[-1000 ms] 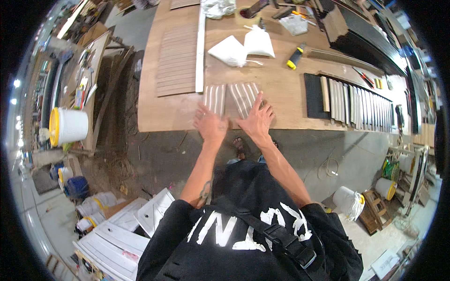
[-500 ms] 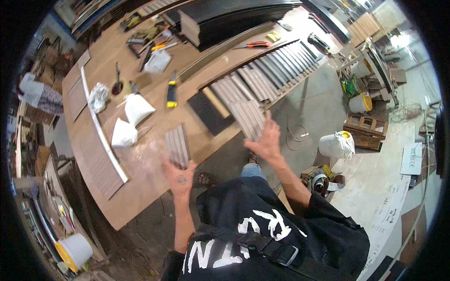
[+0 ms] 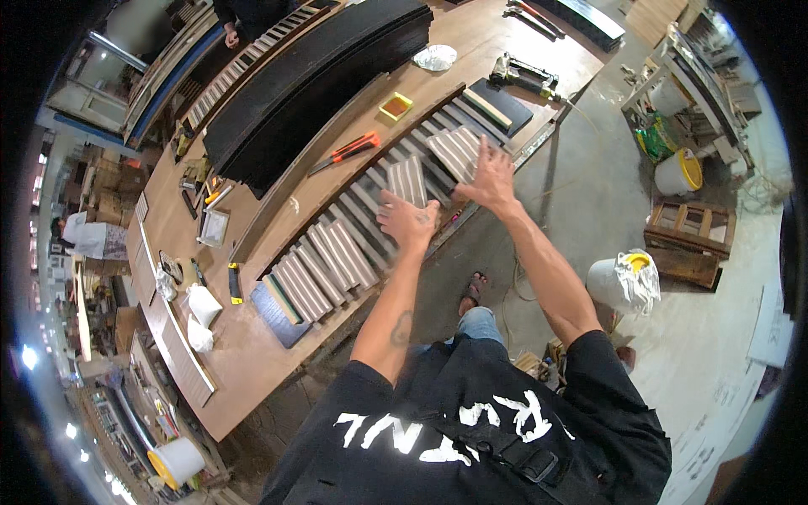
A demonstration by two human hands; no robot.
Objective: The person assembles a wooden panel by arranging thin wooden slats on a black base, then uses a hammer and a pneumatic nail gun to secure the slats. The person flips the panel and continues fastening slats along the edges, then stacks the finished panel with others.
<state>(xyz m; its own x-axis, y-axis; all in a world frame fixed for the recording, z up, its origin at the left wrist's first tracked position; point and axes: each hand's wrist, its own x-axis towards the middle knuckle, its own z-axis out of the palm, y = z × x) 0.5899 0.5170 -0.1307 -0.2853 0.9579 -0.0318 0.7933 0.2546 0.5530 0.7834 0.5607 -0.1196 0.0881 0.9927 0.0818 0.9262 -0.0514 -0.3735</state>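
My left hand [image 3: 409, 222] is closed around a small bundle of light-and-dark striped strips [image 3: 407, 180], held over the middle of a long row of slats. A second bundle of similar strips [image 3: 455, 155] is in my right hand [image 3: 491, 178], further along toward the row's far end. Fingers and thumb grip each bundle at its near end. Beneath them, grey slats [image 3: 360, 224] lie side by side across a long wooden frame. Light striped strips [image 3: 307, 282] fill its near-left end, beside a dark blue end panel [image 3: 279, 312].
Behind the frame lie an orange-handled cutting tool [image 3: 347, 152] and a yellow square box [image 3: 396, 106]. A large stack of black panels [image 3: 320, 93] stands at the back. A nail gun [image 3: 523, 76] rests at the far right. White buckets [image 3: 619, 282] stand on the floor.
Both hands, with their bundles, have moved right along the row. My left hand has come from near the table's left part to above the slats. The view has shifted too.
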